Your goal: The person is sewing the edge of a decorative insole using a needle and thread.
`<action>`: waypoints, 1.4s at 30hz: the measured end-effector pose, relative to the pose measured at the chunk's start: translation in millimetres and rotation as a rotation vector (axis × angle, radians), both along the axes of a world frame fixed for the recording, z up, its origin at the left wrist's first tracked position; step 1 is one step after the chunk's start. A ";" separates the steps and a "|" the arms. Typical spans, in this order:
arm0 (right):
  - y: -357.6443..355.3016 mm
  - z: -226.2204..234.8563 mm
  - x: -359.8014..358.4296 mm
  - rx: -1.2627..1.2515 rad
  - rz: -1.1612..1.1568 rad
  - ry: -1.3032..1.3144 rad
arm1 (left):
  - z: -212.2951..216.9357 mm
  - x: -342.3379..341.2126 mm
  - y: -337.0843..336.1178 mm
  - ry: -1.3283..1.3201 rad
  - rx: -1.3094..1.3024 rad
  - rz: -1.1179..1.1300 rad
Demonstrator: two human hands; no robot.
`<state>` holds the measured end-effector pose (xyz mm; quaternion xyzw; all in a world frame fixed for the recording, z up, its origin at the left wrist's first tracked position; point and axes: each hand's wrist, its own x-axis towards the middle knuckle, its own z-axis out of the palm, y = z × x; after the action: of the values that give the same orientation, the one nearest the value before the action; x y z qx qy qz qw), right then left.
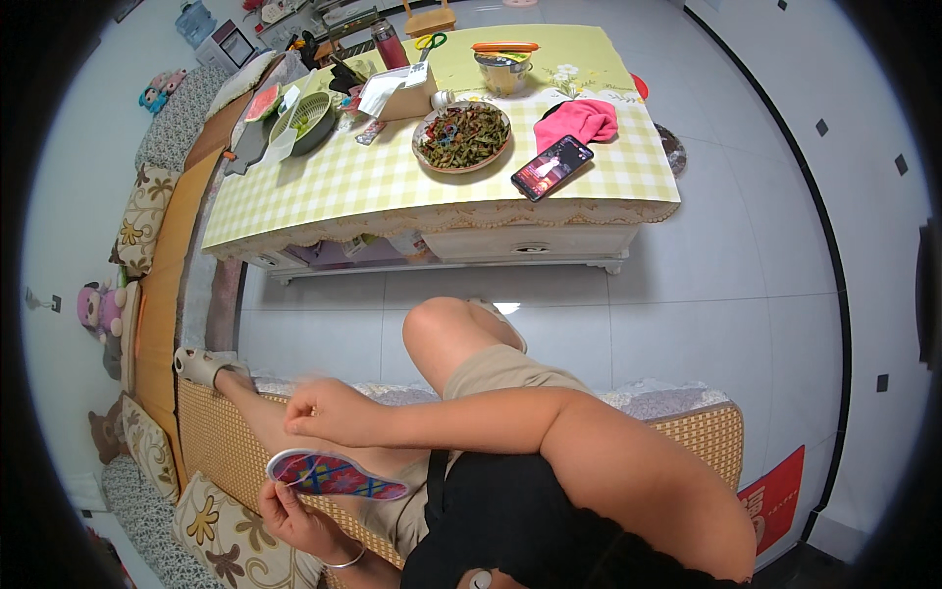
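Observation:
My left hand (296, 520), with a bracelet at the wrist, pinches the edge of an embroidered insole (343, 475) beside my thigh. The insole has a white rim and a red, blue and green crossed pattern. A pale strand of thread (306, 475) lies across its rounded end by my left fingers. My right hand (329, 412) is above the insole and apart from it, reached across my body. Its fingers are curled together, slightly blurred; whatever they may pinch is too small to make out.
I sit on a woven-mat sofa (697, 440) with patterned cushions (231, 525). Ahead stands a table with a checked cloth (373, 206), bearing a plate of dark green and red pieces (461, 137), a phone (552, 169), a pink cloth (579, 123), scissors (429, 43) and a green basket (312, 123).

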<state>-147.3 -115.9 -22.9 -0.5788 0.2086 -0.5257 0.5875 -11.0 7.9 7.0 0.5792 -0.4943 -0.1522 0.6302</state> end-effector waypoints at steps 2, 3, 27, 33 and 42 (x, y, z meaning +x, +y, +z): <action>5.7 -3.4 3.1 0.427 0.512 -0.085 | 0.5 -3.8 -1.4 0.185 0.039 -0.101; 9.5 -4.2 5.5 0.529 0.564 -0.164 | 1.1 -4.9 -1.7 0.229 0.058 -0.144; 31.6 -17.9 16.6 0.909 0.759 -0.555 | -22.9 -23.2 5.5 0.272 -0.054 -0.250; 29.5 -5.9 10.0 0.753 0.737 -0.494 | -27.8 -22.8 0.3 0.270 -0.093 -0.239; 21.6 -21.7 14.5 0.912 0.617 -0.512 | -21.0 -28.1 -5.4 0.239 0.158 0.014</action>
<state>-132.8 -94.3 -44.7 -0.1575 0.0873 -0.3113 0.9331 -39.1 2.5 -14.0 0.6080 -0.3980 -0.2542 0.6382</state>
